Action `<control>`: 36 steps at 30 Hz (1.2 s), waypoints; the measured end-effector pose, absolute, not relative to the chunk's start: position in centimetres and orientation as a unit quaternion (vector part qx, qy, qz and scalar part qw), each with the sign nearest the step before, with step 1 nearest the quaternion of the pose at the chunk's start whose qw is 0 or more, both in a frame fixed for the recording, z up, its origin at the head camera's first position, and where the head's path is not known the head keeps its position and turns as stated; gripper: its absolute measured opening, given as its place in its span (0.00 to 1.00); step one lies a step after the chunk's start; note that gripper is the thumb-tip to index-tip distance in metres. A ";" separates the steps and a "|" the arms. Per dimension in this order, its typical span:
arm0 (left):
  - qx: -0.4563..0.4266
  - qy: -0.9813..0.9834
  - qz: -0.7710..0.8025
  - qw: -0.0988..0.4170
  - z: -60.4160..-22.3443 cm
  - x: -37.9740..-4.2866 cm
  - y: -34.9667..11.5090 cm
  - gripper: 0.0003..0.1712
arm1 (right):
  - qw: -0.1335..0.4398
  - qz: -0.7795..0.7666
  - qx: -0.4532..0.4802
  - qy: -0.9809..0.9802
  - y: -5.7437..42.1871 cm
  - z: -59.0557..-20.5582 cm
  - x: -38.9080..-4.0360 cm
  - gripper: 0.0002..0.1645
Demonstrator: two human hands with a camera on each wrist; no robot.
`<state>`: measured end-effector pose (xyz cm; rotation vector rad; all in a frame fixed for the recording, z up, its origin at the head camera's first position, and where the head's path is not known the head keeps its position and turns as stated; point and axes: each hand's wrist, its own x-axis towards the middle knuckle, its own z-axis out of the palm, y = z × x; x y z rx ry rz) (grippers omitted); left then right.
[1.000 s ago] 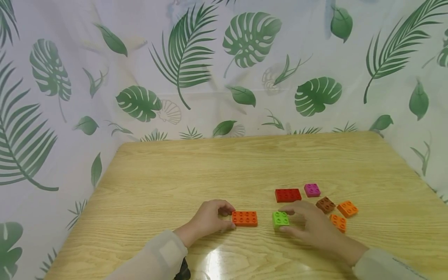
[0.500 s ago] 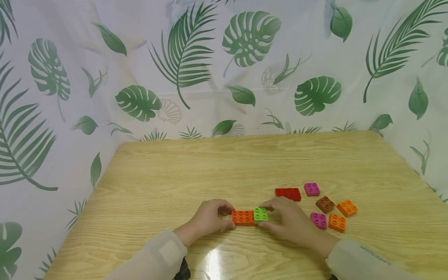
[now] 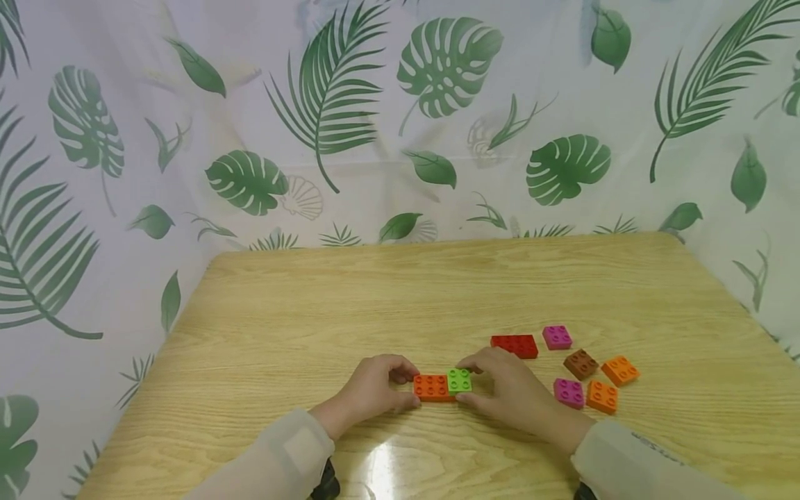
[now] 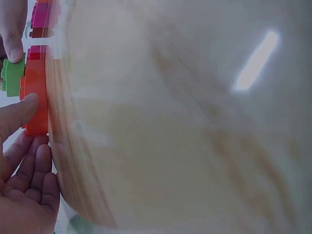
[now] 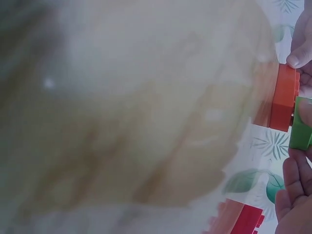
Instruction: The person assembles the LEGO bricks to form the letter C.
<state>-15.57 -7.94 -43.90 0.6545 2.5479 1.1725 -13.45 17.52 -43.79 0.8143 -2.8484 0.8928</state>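
A long red-orange toy building brick [image 3: 430,388] lies on the table with its studs up. My left hand [image 3: 375,390] pinches its left end, the thumb on the near side in the left wrist view. Over the right end of that brick sits a small lime green brick [image 3: 459,381], pinched between the thumb and fingers of my right hand [image 3: 515,397]. In the right wrist view the green brick [image 5: 300,134] stands against the studs of the red-orange brick [image 5: 283,100]; whether it is pressed fully down I cannot tell.
Behind my right hand lies a long red brick [image 3: 515,346]. To the right are a magenta brick [image 3: 557,337], a brown one [image 3: 580,364], an orange one [image 3: 621,371], a second magenta one [image 3: 569,393] and another orange one [image 3: 603,396]. A leaf-patterned cloth [image 3: 375,201] hangs behind the wooden table [image 3: 350,298].
My right hand has carried the green brick leftward from beside the red-orange brick onto its right end, shifting slightly further left since half a second ago. My left hand has stayed in place.
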 end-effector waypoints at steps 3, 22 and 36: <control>0.226 0.878 0.402 0.129 -43.8 -15.5 -7.9 0.19 | 0.017 0.284 0.266 -0.921 17.5 -43.6 -13.5 0.23; 0.224 0.881 0.396 0.130 -43.5 -15.4 -7.8 0.19 | -0.031 0.295 0.232 -0.926 17.3 -42.8 -13.6 0.25; 0.223 0.879 0.401 0.130 -43.7 -15.5 -7.8 0.20 | 0.032 0.326 0.246 -0.912 19.0 -43.2 -12.5 0.29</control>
